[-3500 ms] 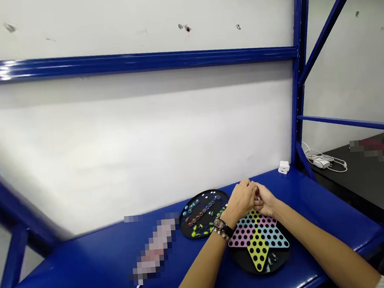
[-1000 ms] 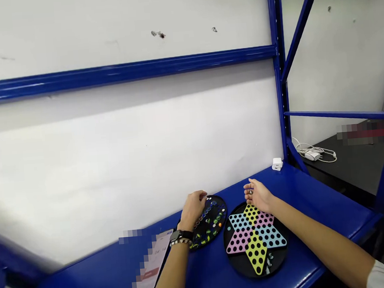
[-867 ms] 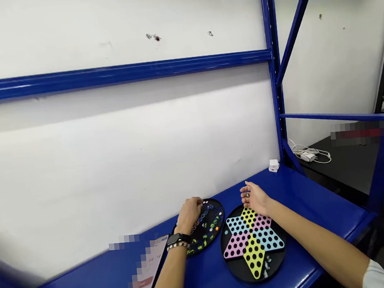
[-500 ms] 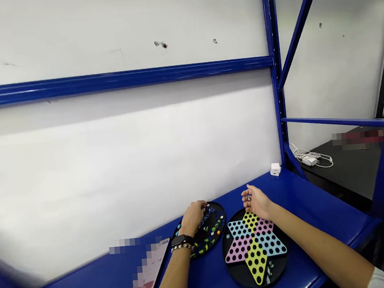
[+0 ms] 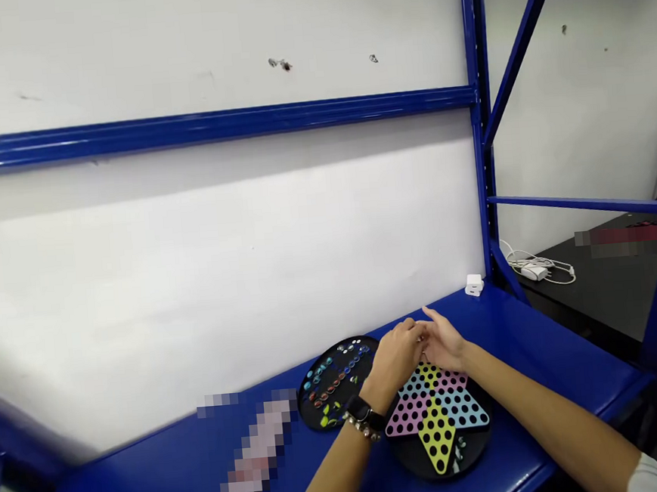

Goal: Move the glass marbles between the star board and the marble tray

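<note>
Over the far edge of a round black board with a coloured star of holes [image 5: 437, 427], my two hands meet. My left hand [image 5: 394, 358], with a watch and a bead bracelet on its wrist, has its fingers pinched at the right hand's fingers; what they hold, if anything, is hidden. My right hand [image 5: 445, 343] is turned palm inward, thumb up and fingers curled; its contents are covered by the left fingers. To the left, a round black tray [image 5: 340, 397] bears rows of glass marbles in blue, orange-red, green and white. Several clear marbles [image 5: 459, 449] lie on the board's near rim.
A flat pixelated thing [image 5: 257, 456] lies on the blue tabletop [image 5: 170, 478] at left. A white charger [image 5: 473, 285] stands near the wall at back right. Blue frame posts [image 5: 484, 188] rise behind it. A white cable and adapter [image 5: 534, 271] lie on a dark table.
My left hand has moved right, from over the marble tray to my right hand's fingers, uncovering the marble rows. My right hand has hardly moved. The view has shifted slightly.
</note>
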A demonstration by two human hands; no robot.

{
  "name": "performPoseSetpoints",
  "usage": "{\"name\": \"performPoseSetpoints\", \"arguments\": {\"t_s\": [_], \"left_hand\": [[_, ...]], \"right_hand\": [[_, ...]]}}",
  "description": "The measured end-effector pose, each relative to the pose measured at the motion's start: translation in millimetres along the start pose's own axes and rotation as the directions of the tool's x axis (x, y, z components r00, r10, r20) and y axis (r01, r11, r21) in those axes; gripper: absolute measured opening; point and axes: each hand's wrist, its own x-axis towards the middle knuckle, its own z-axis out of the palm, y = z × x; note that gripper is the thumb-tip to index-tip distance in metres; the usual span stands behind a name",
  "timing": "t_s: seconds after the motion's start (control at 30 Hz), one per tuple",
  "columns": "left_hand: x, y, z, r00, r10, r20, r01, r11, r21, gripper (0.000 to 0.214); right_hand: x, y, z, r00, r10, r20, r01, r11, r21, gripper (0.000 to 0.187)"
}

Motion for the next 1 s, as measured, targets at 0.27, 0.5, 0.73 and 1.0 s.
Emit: {"name": "performPoseSetpoints", "arguments": {"t_s": [0.27,0.5,0.73,1.0], "left_hand": [[-5,-40,0.1,0.999,-0.016,-0.034,0.003,0.939,-0.345,0.021],[-6,-131,-3.2,0.923,-0.383,-0.042,0.368,0.908,-0.202,0.023],[-8,-161,12.0,0.849,-0.521,0.089,0.523,0.853,0.001,0.021],[-10,-167,13.7,0.816,-0.561,0.137,0.563,0.826,0.031,0.018]], "right_hand": [[-4,-1,5,0.998,0.056,0.034,-0.054,0.997,-0.054,0.049],[-3,-6,0,0.997,0.019,-0.076,-0.031,0.988,-0.153,0.05],[-4,-8,-1,0.996,-0.007,-0.092,-0.013,0.977,-0.214,0.052],[-3,-8,0,0.996,-0.013,-0.093,-0.011,0.967,-0.255,0.052]]}}
